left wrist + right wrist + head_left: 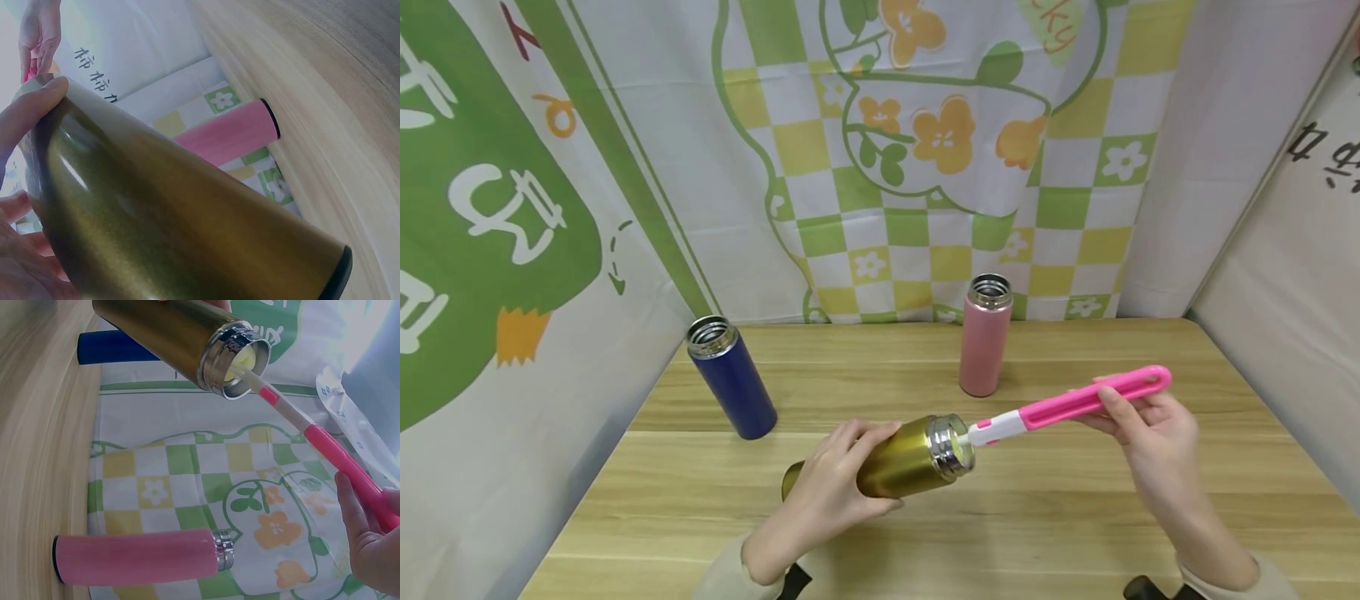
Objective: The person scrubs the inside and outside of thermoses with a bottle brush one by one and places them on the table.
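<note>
My left hand (842, 475) grips a gold metal bottle (906, 458) round its body, tilted with its bare steel mouth toward the right. A pink-and-white bottle brush (1067, 406) runs into that mouth. Its handle is pinched between the thumb and fingers of my right hand (1157, 433). In the right wrist view the pale yellow sponge head (242, 362) sits just inside the bottle's rim, its far part hidden. The left wrist view shows the gold bottle (169, 206) close up, with its dark base at the lower right.
An open blue bottle (733, 379) stands upright on the wooden table (662, 500) at the left. An open pink bottle (985, 337) stands near the back edge, behind the brush. A patterned cloth (940, 242) hangs behind the table, with printed sheets at both sides.
</note>
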The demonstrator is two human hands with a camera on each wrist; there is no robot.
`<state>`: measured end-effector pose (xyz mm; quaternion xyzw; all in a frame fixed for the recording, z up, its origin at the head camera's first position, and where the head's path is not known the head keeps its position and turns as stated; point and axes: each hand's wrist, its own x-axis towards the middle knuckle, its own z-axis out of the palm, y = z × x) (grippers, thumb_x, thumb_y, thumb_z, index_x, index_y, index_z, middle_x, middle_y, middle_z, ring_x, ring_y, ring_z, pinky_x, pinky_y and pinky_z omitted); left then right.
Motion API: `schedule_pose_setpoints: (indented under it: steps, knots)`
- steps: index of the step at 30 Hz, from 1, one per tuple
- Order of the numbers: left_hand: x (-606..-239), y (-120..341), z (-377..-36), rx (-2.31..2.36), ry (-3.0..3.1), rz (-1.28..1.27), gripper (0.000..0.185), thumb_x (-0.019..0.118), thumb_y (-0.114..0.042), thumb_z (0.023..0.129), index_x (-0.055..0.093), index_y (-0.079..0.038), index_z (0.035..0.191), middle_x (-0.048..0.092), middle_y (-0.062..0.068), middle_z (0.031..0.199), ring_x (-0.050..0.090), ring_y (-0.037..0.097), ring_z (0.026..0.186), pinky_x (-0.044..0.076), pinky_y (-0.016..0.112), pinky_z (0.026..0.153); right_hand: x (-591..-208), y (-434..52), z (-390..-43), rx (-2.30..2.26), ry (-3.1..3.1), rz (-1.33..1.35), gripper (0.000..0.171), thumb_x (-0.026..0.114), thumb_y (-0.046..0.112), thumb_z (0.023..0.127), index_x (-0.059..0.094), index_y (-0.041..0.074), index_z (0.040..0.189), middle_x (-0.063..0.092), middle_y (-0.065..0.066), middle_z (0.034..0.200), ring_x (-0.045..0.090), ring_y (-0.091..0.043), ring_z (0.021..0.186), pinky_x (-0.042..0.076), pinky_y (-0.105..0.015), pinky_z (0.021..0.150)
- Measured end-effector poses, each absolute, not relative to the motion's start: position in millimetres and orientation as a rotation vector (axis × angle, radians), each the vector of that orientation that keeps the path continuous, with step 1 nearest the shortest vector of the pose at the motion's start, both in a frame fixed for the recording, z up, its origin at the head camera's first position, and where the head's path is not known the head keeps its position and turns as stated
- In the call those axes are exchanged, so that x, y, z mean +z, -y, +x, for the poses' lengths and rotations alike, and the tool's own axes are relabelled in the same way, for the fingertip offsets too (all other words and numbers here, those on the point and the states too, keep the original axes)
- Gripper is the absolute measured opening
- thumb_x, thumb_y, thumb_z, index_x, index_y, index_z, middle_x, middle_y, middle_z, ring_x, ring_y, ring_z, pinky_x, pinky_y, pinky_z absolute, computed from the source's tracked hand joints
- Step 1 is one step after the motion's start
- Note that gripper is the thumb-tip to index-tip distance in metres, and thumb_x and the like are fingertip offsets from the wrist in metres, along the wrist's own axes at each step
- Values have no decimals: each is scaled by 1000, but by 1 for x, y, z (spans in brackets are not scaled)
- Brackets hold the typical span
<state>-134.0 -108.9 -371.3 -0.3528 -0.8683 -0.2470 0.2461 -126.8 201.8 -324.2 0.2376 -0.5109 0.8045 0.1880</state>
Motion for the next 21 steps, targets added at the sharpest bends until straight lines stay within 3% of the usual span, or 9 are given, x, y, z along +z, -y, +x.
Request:
schedule_pose_setpoints:
  steps: [21]
  knots:
    - [-374,120,-127,-611,2362,-982,81,83,-33,49,51,-14,121,52,-1,104,51,14,92,46,32,74,-318,-221,-122,2360,1301,617,19,37,-19,85,53,-17,95,63,-23,87,64,-30,81,48,-34,72]
